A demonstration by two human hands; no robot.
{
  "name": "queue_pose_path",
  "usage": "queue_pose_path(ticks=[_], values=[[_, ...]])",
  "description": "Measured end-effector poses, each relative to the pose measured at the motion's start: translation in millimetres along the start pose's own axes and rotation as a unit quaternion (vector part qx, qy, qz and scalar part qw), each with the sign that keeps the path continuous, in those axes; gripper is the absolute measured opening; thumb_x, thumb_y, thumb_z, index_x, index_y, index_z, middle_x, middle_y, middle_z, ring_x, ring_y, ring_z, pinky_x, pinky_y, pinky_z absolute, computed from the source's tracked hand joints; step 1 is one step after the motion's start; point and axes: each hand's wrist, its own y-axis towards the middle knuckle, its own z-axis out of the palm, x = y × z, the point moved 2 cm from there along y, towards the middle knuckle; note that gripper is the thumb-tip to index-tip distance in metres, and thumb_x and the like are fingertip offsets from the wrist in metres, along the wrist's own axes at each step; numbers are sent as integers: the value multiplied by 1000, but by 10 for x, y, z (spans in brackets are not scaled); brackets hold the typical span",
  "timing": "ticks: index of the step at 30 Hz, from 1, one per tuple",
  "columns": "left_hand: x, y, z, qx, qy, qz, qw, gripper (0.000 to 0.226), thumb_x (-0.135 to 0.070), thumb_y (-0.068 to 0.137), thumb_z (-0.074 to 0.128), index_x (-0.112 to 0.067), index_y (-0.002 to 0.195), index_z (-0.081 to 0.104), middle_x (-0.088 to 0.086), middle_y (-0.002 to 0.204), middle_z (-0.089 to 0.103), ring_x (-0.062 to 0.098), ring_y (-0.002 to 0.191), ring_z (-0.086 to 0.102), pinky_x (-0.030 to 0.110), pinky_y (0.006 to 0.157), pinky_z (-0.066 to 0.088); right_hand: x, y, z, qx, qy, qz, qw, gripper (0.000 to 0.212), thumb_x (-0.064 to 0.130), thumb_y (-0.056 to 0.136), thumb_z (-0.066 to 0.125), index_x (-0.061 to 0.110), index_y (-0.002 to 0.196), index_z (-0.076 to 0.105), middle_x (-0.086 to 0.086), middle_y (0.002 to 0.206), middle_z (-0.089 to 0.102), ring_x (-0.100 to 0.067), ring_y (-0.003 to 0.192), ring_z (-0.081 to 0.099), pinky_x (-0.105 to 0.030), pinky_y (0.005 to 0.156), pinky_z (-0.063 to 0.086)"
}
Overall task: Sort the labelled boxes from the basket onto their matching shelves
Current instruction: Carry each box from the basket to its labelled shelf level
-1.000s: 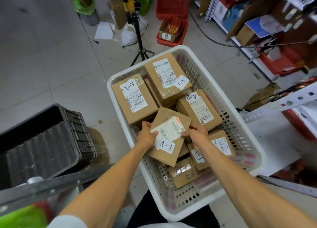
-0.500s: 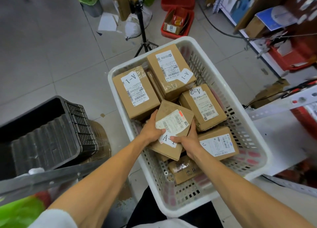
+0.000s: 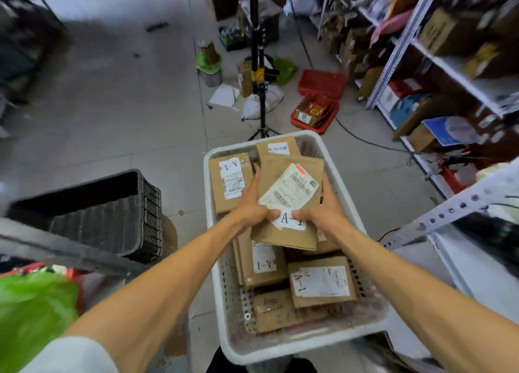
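Though partly under left hand and right hand, A-1 box; shelves blurry

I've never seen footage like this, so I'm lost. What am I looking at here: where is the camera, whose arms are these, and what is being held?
No machine here, only a person. The one picture comes from a camera worn on their head, looking down along both bare arms. The left hand and right hand grip a cardboard box stickered A-1, above a white plastic basket holding more labelled boxes. Metal shelves stand to the right, a black crate to the left.
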Motion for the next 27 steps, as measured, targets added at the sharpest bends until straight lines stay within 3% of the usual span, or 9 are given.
queue_pose_path(ticks=[3,7,11,14,22,25,27], values=[[-355,-181,-51,-29,-16,68,997,118,-5,70,76,-47,148,-2,1,145,40,22,129,42,46,107,39,356,-80,-117,6,-35,-77,996,120,-14,61,76,32,152,13,7,134,53,-13,124,49,-33,91,51],[-687,-439,-144,-51,-20,136,989,119,-7,69,77,-52,147,-1,-1,145,40,20,127,46,45,105,43,695,-269,-211,14,-58,-141,988,130,-10,52,79,32,151,7,4,136,53,-12,123,52,-35,98,49],[-866,-717,-199,-61,11,184,981,120,-5,72,77,-43,150,-5,-2,142,43,17,124,48,40,104,43,887,-529,-261,11,-116,-152,981,142,15,43,85,45,149,-6,18,134,52,-14,129,46,-45,107,41],[-893,-895,-200,-47,15,218,975,120,-6,71,78,-42,151,-4,-2,143,41,16,125,46,42,106,42,937,-769,-270,-13,-134,-149,980,149,28,36,85,44,148,-11,11,143,48,-18,134,42,-48,111,37],[-696,-1408,46,49,7,259,965,114,-1,76,75,-37,152,-3,-12,145,32,9,128,40,36,109,37,683,-1644,-264,-107,-107,-116,982,142,1,52,86,37,152,-8,2,145,46,-20,134,42,-47,112,34],[-616,-1578,181,71,31,255,964,117,-4,74,77,-41,151,-3,-8,142,39,12,126,45,41,108,40,517,-1941,-306,-133,-85,-98,983,137,-6,57,83,34,153,-8,-1,144,47,-21,133,43,-47,113,33],[-596,-1707,298,89,37,259,961,116,-2,75,76,-43,151,-2,-11,134,44,7,118,51,35,103,44,410,-2123,-365,-142,-75,-91,983,136,-6,57,81,36,153,-5,0,143,48,-21,131,45,-48,111,36]])
